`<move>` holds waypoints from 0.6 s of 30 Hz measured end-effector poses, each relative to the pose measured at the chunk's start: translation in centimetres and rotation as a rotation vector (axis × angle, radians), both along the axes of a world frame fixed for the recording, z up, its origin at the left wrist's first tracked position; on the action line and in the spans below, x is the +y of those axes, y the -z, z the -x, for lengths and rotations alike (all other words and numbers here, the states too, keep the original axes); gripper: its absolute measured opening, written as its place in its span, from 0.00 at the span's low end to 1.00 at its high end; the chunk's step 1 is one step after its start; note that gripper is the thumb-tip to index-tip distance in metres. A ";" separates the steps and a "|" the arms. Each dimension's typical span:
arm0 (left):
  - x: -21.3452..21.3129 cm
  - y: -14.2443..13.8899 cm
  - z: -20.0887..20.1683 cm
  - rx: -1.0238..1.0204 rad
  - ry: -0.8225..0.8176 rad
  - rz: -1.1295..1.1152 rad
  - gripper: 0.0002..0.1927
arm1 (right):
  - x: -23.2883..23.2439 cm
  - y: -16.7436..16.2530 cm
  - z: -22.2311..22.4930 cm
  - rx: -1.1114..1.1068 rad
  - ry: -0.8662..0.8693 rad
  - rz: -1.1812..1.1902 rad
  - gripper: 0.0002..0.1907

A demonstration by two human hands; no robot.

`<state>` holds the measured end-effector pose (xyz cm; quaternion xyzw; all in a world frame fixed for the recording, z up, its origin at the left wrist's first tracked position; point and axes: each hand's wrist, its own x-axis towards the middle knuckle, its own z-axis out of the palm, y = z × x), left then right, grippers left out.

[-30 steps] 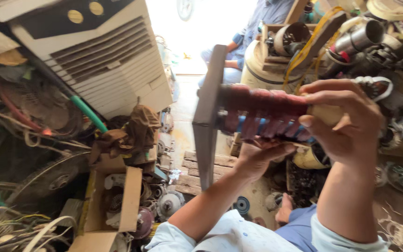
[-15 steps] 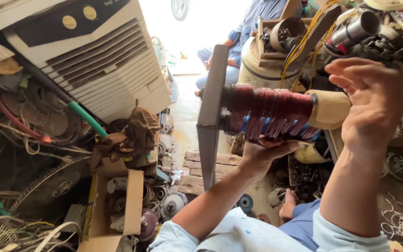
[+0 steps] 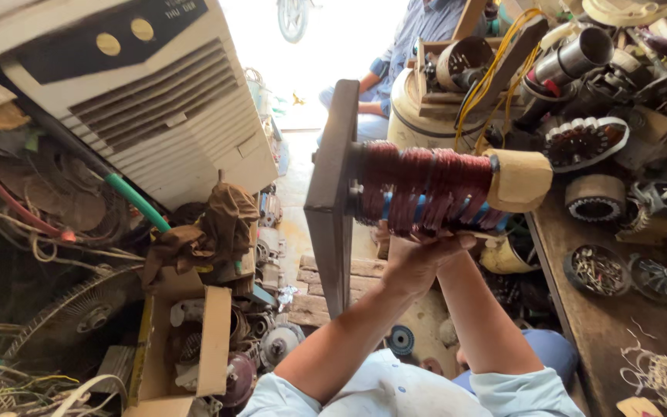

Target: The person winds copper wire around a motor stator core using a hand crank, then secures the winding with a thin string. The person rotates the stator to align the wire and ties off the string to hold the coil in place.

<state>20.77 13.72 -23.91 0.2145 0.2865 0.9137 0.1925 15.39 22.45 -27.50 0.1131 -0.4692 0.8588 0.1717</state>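
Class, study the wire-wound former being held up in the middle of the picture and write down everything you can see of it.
The former lies roughly level, held up over the cluttered floor. Reddish-brown, copper-looking wire is wound around it in several bunched coils, with blue strips showing under the lower turns. Its near end is fixed to a dark, flat upright board; its far end is a plain tan, wood-like block. The left hand grips it from beneath. The right hand is not clearly visible; only that forearm shows.
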 end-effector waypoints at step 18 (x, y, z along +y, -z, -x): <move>1.0 1.5 -0.1 -0.055 0.046 0.097 0.17 | 6.8 -1.8 -6.7 0.019 -0.017 0.021 0.24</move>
